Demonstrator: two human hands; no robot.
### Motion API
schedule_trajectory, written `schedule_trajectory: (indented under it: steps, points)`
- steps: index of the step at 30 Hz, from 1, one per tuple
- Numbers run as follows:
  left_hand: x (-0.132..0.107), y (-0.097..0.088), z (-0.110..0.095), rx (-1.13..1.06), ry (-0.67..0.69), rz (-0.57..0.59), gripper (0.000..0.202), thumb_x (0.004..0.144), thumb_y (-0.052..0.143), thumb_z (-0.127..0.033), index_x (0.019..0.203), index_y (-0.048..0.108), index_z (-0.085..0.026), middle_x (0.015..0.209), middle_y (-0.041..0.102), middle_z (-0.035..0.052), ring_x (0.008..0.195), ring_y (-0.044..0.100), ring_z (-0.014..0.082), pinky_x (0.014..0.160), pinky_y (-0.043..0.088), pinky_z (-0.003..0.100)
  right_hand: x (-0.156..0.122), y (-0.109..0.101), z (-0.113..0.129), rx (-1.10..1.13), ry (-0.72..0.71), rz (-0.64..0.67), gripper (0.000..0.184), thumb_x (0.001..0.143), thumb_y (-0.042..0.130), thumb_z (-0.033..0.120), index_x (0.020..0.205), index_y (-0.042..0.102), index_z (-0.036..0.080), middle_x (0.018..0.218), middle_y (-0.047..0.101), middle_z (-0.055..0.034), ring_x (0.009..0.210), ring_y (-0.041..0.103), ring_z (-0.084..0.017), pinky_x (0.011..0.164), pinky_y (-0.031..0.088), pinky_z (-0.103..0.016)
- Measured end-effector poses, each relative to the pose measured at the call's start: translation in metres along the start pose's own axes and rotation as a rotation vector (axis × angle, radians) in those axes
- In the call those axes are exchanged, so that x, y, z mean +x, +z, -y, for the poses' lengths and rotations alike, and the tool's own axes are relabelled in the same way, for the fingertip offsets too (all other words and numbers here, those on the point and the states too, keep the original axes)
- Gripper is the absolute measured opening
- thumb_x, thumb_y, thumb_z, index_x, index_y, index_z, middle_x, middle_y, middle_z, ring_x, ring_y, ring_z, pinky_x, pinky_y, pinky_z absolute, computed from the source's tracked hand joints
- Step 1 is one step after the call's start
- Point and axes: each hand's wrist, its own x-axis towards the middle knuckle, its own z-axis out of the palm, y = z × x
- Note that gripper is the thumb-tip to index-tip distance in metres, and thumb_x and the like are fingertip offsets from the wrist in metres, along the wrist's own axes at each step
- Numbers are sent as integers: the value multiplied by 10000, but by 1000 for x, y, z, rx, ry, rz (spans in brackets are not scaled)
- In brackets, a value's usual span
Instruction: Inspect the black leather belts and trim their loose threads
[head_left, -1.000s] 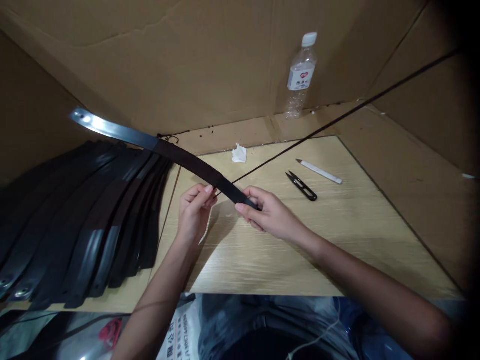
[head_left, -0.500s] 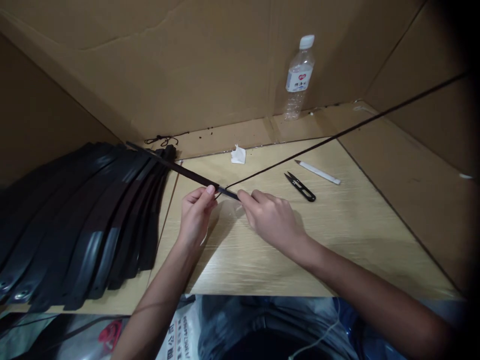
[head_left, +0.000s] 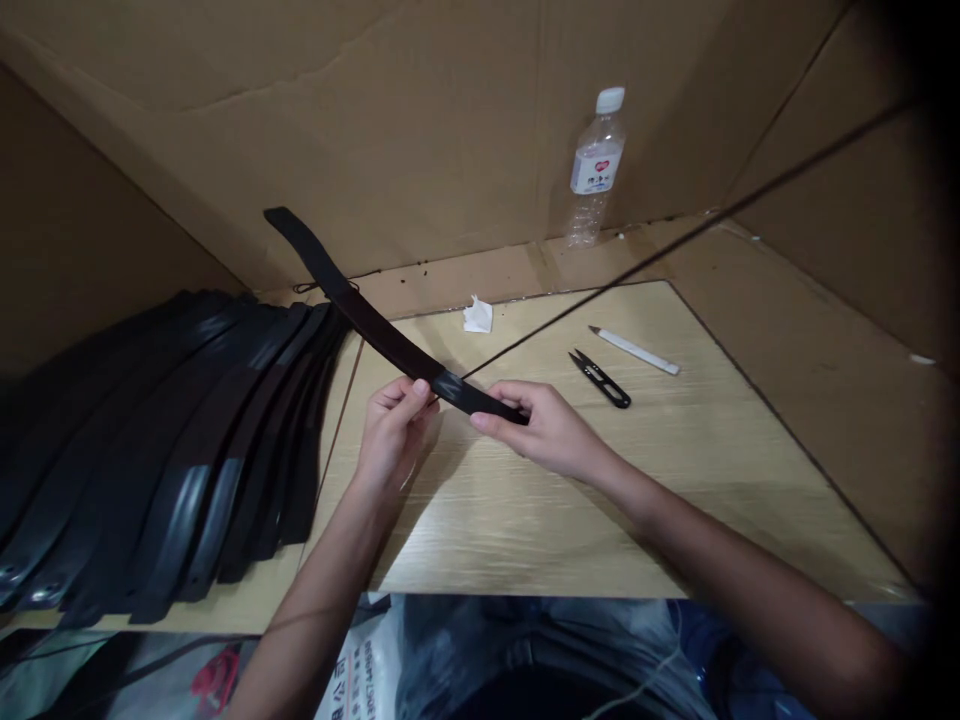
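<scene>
A long black strap (head_left: pixel 360 312) is held up over the light wooden table (head_left: pixel 675 470), slanting from my hands up to the far left. My left hand (head_left: pixel 394 430) pinches it near the middle. My right hand (head_left: pixel 544 430) grips the strap's near end between thumb and fingers. A thin dark thread (head_left: pixel 675 235) runs from the pinch point up to the far right, taut.
A fanned stack of black straps (head_left: pixel 165 450) covers the table's left side. Small black thread snips (head_left: pixel 601 378), a white pen-like stick (head_left: pixel 636 349) and a crumpled white scrap (head_left: pixel 478 314) lie beyond my hands. A plastic water bottle (head_left: pixel 595 168) stands against the cardboard walls.
The strap has turned in my hands: edge-on and low half a second ago, it now shows its flat face and its far end points higher. Both hands stay in place.
</scene>
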Motion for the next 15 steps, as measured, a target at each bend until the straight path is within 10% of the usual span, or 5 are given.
schedule_trajectory:
  steps: [15]
  points:
    - [1,4,0,-164,-214,-21,285,677,781,-253,636,544,-99,556,235,-67,483,232,32,448,246,164,0,2,-3,-409,-9,-206,195,844,587,346,908,655,175,802,623,8,684,532,-70,596,298,-159]
